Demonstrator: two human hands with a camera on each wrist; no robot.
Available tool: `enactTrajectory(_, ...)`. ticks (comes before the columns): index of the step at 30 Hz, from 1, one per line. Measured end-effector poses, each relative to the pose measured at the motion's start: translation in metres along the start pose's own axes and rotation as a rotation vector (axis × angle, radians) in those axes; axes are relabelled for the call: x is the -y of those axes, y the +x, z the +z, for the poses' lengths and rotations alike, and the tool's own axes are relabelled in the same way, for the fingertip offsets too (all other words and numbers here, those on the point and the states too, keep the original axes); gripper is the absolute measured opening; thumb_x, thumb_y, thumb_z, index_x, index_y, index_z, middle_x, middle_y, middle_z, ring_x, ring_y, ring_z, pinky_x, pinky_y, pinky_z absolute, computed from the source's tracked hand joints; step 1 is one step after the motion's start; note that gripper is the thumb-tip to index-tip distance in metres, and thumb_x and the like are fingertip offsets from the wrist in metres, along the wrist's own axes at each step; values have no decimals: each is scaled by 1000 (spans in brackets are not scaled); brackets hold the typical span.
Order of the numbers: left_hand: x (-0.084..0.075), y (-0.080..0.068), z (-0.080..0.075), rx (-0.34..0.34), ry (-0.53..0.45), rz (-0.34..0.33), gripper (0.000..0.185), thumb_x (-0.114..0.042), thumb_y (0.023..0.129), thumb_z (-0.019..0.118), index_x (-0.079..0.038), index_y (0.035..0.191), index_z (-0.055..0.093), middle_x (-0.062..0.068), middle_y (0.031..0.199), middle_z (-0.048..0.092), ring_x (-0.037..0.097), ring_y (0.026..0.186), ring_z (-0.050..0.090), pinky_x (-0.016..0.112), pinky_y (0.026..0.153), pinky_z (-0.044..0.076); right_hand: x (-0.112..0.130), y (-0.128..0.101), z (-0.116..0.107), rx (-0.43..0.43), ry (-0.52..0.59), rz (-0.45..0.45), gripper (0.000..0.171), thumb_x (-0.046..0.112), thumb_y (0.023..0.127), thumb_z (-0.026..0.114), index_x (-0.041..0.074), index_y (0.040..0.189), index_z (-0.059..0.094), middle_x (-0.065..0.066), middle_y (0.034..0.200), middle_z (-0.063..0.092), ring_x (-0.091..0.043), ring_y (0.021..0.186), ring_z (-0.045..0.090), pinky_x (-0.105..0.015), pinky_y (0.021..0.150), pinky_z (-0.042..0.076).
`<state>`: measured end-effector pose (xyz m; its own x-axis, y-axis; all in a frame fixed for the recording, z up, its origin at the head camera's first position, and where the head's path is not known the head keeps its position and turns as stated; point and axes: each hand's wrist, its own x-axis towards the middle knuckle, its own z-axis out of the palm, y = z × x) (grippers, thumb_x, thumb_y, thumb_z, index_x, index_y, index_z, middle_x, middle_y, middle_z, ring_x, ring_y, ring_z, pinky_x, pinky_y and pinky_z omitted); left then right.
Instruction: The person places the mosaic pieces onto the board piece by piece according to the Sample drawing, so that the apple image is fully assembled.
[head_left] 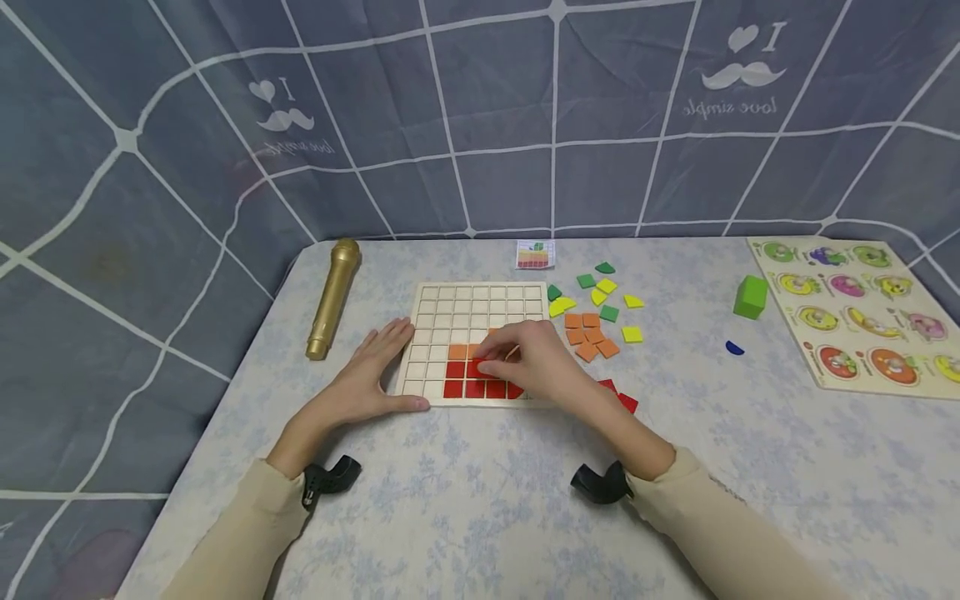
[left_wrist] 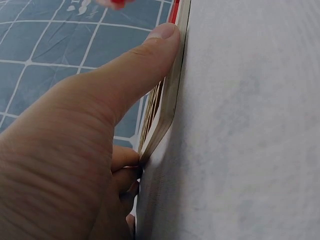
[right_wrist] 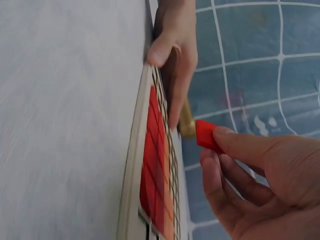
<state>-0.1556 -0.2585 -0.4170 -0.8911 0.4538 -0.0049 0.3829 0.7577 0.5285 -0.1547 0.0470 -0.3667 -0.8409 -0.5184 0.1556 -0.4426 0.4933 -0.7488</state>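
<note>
A pale grid board (head_left: pixel 480 292) lies on the table, with red tiles (head_left: pixel 454 388) along its lower cells and orange tiles (head_left: pixel 457 352) in the row above. My left hand (head_left: pixel 370 379) rests at the board's left side, fingers extended, its thumb against the front left corner. Over the lower middle of the board, my right hand (head_left: pixel 538 360) pinches a red tile (right_wrist: pixel 206 135) between thumb and fingers. That tile is held above the board's surface in the right wrist view. My right hand hides part of the board's right side.
Right of the board lie loose orange tiles (head_left: pixel 592 335), yellow pieces (head_left: pixel 632 334), green pieces (head_left: pixel 586 282) and red tiles (head_left: pixel 627 403). A small pattern card (head_left: pixel 535 254) lies behind. Farther right are a green block (head_left: pixel 751 297), a blue piece (head_left: pixel 734 347) and a fruit board (head_left: pixel 862 312). A gold cylinder (head_left: pixel 334 298) lies left.
</note>
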Motion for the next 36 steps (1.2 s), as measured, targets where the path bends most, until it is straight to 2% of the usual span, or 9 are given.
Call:
enactTrajectory(4,0,0,0,6,-2,1,125,-53,80,89,2,167,19,19,176,14,35,165,7,57,134,3,7,13,18,-12,8,15,13,12,95,81,11,107,83,2,93,80,-9,84,70,-26,80,61)
enactTrajectory(10,2,-3,-3,9,3,-12,125,-51,79,90,0,167,19,16,177,14,32,165,6,55,135,3,14,33,44,-22,-24,-26,9,7,95,79,7,103,82,-1,90,80,-10,81,71,-22,76,59)
enactTrajectory(14,1,-3,-2,15,-6,-13,124,-51,79,91,-1,168,19,15,177,13,32,166,6,55,135,2,13,40,57,-34,-28,-3,8,7,94,79,7,102,82,-2,88,79,-10,78,70,-21,73,57)
enactTrajectory(17,0,-2,-1,12,-9,-10,124,-52,80,90,0,168,19,16,177,13,33,165,6,55,135,2,12,39,62,-43,-17,15,9,5,93,80,7,102,82,-2,89,78,-11,78,69,-21,72,57)
enactTrajectory(25,-1,0,0,-1,-8,3,122,-52,81,89,1,167,21,19,176,16,36,165,8,57,134,3,7,35,69,-97,-45,-24,12,4,92,80,3,104,81,-6,93,75,-14,79,67,-20,70,56)
enactTrajectory(36,-2,-1,-3,18,-4,-12,122,-50,81,90,0,167,19,17,177,13,34,165,7,55,135,1,7,36,73,-89,-193,-104,19,15,93,83,4,108,83,-6,99,73,-16,82,66,-23,71,55)
